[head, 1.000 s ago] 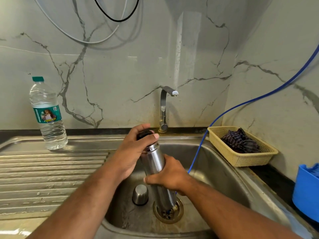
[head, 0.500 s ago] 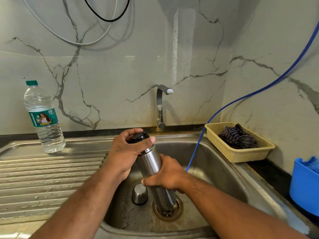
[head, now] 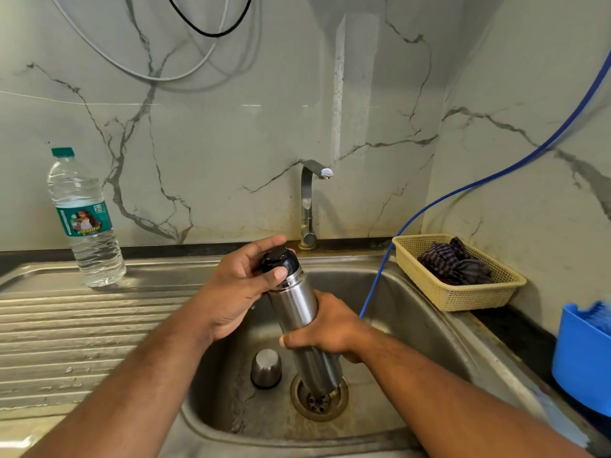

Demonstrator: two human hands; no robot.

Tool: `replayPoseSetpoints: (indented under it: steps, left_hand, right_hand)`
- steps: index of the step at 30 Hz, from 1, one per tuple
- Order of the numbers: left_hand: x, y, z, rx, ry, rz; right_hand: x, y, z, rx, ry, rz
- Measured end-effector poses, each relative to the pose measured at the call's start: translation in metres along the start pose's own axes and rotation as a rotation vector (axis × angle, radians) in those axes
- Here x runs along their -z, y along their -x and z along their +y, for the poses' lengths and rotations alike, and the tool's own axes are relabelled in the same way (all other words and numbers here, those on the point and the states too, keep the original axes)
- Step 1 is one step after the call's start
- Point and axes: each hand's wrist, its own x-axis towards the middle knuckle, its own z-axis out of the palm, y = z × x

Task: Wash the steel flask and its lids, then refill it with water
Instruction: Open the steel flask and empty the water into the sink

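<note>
Squarely over the drain [head: 319,401], a steel flask [head: 294,302] is held tilted inside the sink [head: 439,328], clear of its walls. Open room is left beneath the tap [head: 307,200]; a blue hose [head: 380,279] hangs just beside the flask. A steel cap [head: 266,368] is stood beside the drain. The flask's middle is gripped by the right hand [head: 330,328], while its black stopper [head: 279,261] is clasped by the left hand [head: 238,292], thumb and fingers curled.

Counted on inspection: one flask [head: 294,305], one black lid [head: 279,259], one steel cap [head: 266,368], one bottle [head: 86,226], one tap [head: 309,206], one sink [head: 413,312], one drain [head: 319,404], one basket [head: 463,297], one cloth [head: 453,262], one blue tub [head: 582,358], one blue hose [head: 463,190]. Hands: two, left hand [head: 238,289] and right hand [head: 330,328].
</note>
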Motion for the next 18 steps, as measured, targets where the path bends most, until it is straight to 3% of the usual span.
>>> replayPoseSetpoints:
  steps: [11,13,18]
  left_hand:
    - [-0.035,0.002,-0.001,0.014,-0.108,0.49]
    - [-0.036,0.002,-0.001,0.015,-0.085,0.427]
    - [-0.012,-0.002,0.004,0.014,0.072,0.022]
  right_hand:
    - [-0.004,0.004,-0.007,0.078,0.147,-0.002]
    - [-0.006,0.003,-0.006,0.06,0.097,0.002]
    - [-0.002,-0.001,0.002,0.0,-0.113,-0.043]
